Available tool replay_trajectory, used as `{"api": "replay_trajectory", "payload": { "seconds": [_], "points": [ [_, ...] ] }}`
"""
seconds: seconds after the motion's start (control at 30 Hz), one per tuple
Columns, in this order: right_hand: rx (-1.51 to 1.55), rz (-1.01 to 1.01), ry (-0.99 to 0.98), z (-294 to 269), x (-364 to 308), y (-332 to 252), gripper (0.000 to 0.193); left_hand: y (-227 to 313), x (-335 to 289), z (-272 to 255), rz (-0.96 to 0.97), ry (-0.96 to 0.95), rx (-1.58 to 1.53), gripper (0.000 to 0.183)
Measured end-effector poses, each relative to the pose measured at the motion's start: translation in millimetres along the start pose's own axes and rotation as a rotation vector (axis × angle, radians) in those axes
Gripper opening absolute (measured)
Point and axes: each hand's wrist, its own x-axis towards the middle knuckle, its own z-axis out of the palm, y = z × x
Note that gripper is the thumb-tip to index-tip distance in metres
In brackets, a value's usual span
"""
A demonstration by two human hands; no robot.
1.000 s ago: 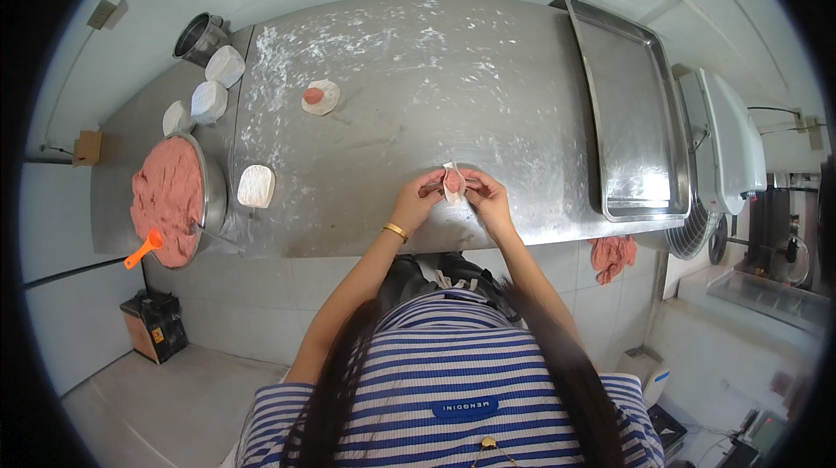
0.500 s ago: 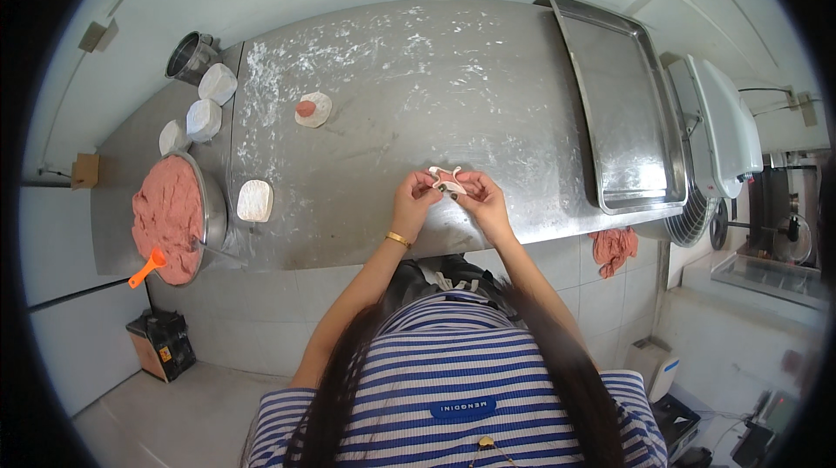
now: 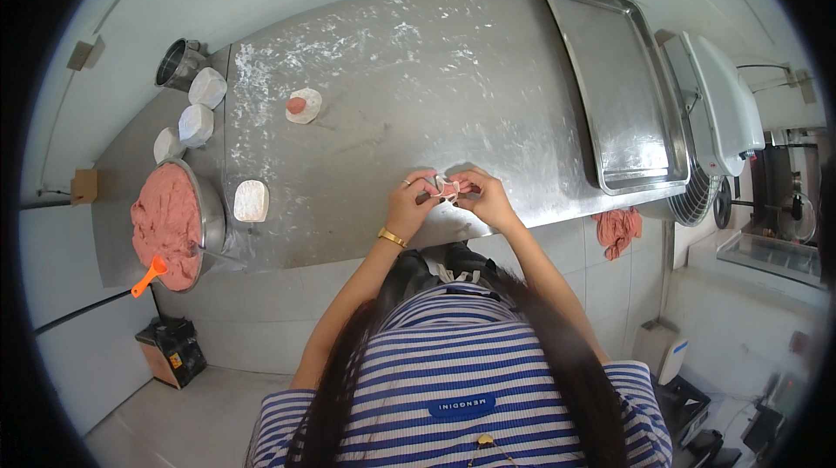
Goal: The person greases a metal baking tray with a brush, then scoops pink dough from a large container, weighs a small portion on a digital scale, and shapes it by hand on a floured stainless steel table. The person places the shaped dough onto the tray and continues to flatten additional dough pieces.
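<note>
Between my two hands, over the near edge of the steel table, is a dumpling wrapper (image 3: 446,189) with pink filling inside, its edges drawn up and folded. My left hand (image 3: 413,205) pinches its left side, and a gold bracelet circles that wrist. The right side is pinched by my right hand (image 3: 484,197). Further off to the left lies a round wrapper (image 3: 310,111) with a small lump of pink filling on it. A floured stack of wrappers (image 3: 252,202) rests nearer, beside a metal bowl (image 3: 212,215) heaped with pink minced filling (image 3: 165,220).
An orange scoop (image 3: 151,274) sticks out of the filling. Several white wrapper stacks (image 3: 197,124) and a metal pot (image 3: 179,66) stand at the far left. A large metal tray (image 3: 610,76) lies on the right, beside a white scale-like appliance (image 3: 710,107). Flour dusts the steel table (image 3: 374,102).
The wrapper's edges are drawn closer together and my fingers have shifted along them. The whole view has moved slightly; the table things stay in place.
</note>
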Motion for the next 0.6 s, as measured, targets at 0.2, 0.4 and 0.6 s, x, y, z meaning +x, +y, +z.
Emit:
{"api": "replay_trajectory", "payload": {
  "seconds": [0.2,0.4,0.6],
  "points": [
    [-0.265,-0.145,-0.013,0,3,4,0.027,11,-6,2,0.112,-0.004,0.028,0.041],
    [-0.36,-0.198,0.024,1,4,4,0.029,20,-2,-2,0.049,-0.114,0.234,0.043],
    [-0.369,-0.146,-0.004,0,-3,2,0.031,17,-3,0,0.199,-0.117,0.001,0.036]
  ]
}}
